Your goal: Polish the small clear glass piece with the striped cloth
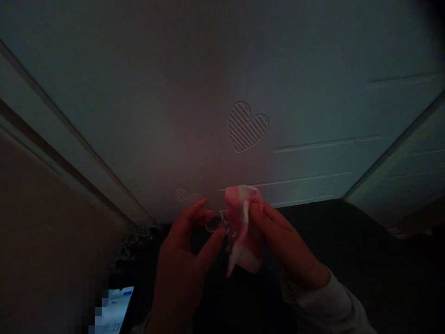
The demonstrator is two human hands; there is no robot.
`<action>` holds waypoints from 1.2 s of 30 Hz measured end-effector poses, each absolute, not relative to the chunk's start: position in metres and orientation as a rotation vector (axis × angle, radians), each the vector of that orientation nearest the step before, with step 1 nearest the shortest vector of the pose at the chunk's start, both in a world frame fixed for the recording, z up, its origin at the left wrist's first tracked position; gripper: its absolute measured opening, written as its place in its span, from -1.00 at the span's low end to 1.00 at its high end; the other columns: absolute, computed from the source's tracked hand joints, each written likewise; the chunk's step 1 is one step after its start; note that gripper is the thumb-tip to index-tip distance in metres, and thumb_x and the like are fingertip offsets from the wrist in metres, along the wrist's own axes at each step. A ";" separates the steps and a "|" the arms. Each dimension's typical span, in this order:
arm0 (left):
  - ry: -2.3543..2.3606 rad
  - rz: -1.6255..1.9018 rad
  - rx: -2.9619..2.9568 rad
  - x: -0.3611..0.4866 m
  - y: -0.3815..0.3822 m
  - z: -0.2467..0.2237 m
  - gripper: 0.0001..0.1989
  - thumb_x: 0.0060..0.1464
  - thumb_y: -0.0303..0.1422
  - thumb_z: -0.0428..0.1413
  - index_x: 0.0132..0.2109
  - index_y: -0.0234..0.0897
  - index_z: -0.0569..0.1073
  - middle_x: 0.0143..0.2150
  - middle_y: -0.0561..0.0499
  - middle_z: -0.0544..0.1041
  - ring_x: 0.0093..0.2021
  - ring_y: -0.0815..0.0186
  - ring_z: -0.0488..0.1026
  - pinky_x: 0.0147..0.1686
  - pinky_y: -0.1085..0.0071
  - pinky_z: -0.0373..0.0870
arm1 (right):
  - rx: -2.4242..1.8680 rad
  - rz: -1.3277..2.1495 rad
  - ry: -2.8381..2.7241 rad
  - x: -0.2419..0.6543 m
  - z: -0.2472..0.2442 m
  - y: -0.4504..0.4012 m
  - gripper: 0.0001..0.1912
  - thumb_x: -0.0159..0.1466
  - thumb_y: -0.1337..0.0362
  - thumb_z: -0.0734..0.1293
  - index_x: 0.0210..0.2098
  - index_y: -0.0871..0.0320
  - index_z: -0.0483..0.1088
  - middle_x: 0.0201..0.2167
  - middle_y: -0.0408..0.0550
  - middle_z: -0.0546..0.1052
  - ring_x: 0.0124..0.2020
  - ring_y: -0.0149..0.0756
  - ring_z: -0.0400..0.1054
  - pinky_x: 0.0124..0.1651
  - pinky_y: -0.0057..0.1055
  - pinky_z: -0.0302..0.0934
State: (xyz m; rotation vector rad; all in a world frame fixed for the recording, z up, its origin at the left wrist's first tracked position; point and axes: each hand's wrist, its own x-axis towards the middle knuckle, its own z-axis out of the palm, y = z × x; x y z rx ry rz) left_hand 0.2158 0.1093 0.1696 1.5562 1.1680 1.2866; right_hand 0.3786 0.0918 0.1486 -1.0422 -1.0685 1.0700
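Between the thumb and fingers of my left hand [189, 248] is a small, pale, see-through ring [212, 221]. My right hand [278, 232] pinches a soft pink-and-white striped cloth [239, 232], which hangs down in folds. The ring's right side is close against the cloth, with a small shiny part between them that is too dark to make out. Both hands are held close together over a dark surface [229, 306].
Behind the hands stands a pale panel [194, 93] with a carved striped heart [247, 127] and grooves. Several similar rings [127, 246] lie along the left edge. A lit phone [116, 308] is at the lower left, partly pixelated. The light is dim.
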 end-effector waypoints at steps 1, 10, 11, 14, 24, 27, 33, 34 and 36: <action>1.175 1.283 1.584 0.216 0.109 0.168 -0.56 -0.06 -0.31 0.28 0.02 -0.14 0.47 -0.20 0.02 0.59 -0.15 0.20 0.55 -0.08 0.24 0.48 | -1.041 1.064 -1.085 0.378 0.150 0.092 -0.59 0.30 -0.06 0.25 -0.08 0.05 0.53 -0.23 -0.06 0.59 -0.18 -0.19 0.44 -0.13 -0.32 0.32; 1.176 1.364 1.945 0.220 0.110 0.159 -0.58 0.02 -0.35 0.22 0.07 -0.08 0.45 -0.10 0.01 0.60 -0.09 0.19 0.54 -0.07 0.26 0.47 | -1.019 1.058 -1.216 0.373 0.155 0.089 -0.57 0.34 -0.04 0.19 0.01 0.02 0.49 -0.11 -0.06 0.59 -0.11 -0.20 0.45 -0.08 -0.33 0.33; 1.180 1.386 2.020 0.220 0.110 0.160 -0.59 0.02 -0.37 0.22 0.06 -0.10 0.44 -0.10 0.00 0.60 -0.09 0.20 0.54 -0.08 0.27 0.48 | -1.010 1.056 -1.220 0.373 0.154 0.089 -0.58 0.34 -0.04 0.19 -0.01 0.01 0.50 -0.12 -0.06 0.59 -0.12 -0.21 0.45 -0.08 -0.34 0.32; 1.145 1.439 2.262 0.222 0.111 0.163 -0.62 0.03 -0.46 0.18 0.03 -0.15 0.45 -0.10 -0.01 0.61 -0.10 0.21 0.54 -0.10 0.30 0.49 | -1.008 1.066 -1.235 0.374 0.152 0.089 -0.63 0.35 -0.01 0.20 -0.06 0.03 0.51 -0.16 -0.08 0.58 -0.15 -0.24 0.44 -0.06 -0.34 0.30; 1.048 1.302 2.524 0.220 0.118 0.164 -0.53 -0.02 -0.58 0.08 0.05 -0.12 0.45 -0.12 0.00 0.61 -0.10 0.19 0.49 -0.14 0.30 0.50 | -1.142 1.122 -1.385 0.377 0.156 0.092 -0.69 0.31 0.08 0.23 -0.36 0.18 0.43 -0.47 -0.14 0.42 -0.42 -0.35 0.27 -0.38 -0.45 0.18; 1.028 1.239 2.565 0.220 0.119 0.163 -0.51 -0.02 -0.60 0.06 0.06 -0.12 0.44 -0.11 0.00 0.60 -0.10 0.18 0.49 -0.12 0.25 0.48 | -1.232 1.064 -1.396 0.377 0.156 0.093 -0.68 0.30 0.10 0.22 -0.46 0.17 0.37 -0.55 -0.19 0.31 -0.51 -0.40 0.16 -0.47 -0.48 0.08; 1.098 1.315 2.551 0.217 0.126 0.160 -0.59 0.02 -0.40 0.21 0.06 -0.20 0.43 0.05 -0.14 0.53 0.06 0.05 0.41 0.05 0.08 0.36 | -1.273 0.963 -1.318 0.377 0.153 0.096 -0.75 0.26 0.18 0.24 -0.47 0.19 0.39 -0.53 -0.16 0.38 -0.50 -0.39 0.20 -0.46 -0.45 0.08; 1.141 1.307 2.528 0.216 0.127 0.159 -0.58 0.00 -0.37 0.24 0.05 -0.20 0.44 0.05 -0.15 0.52 0.07 0.03 0.40 0.05 0.06 0.36 | -1.277 0.956 -1.288 0.379 0.153 0.096 -0.74 0.26 0.17 0.25 -0.47 0.19 0.39 -0.53 -0.16 0.39 -0.50 -0.38 0.21 -0.46 -0.45 0.08; 1.210 1.263 2.466 0.212 0.128 0.159 -0.62 -0.02 -0.36 0.26 0.00 -0.21 0.48 0.01 -0.13 0.55 0.05 0.03 0.41 0.05 0.04 0.35 | -1.264 0.946 -1.220 0.382 0.153 0.095 -0.71 0.25 0.13 0.26 -0.48 0.19 0.38 -0.55 -0.17 0.39 -0.51 -0.38 0.21 -0.46 -0.45 0.08</action>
